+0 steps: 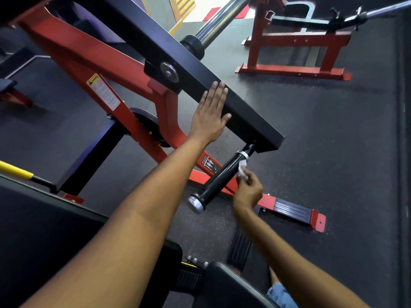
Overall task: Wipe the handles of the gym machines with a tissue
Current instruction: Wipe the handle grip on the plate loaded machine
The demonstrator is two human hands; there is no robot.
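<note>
Black rubber handle (222,177), chrome-capped, jutted from the end of a black lever arm (244,114) on a red-framed machine (93,70).

Head view, item by item. Left hand (210,114): fingers straight, palm flat against the side of the lever arm, gripping nothing. Right hand (248,192): fingers curled, pinching a small white tissue (242,167) against the upper part of the handle, near its collar. Lower handle and cap: not under the tissue. Second red frame (295,41): well apart, across the dark floor (333,130).

Risks, as judged. Tissue was a small wad; a loose pinch could let it slip off and drop. Flat palm offered no real hold, so the lever arm might swing under wiping pressure. Lower grip could go unwiped.
</note>
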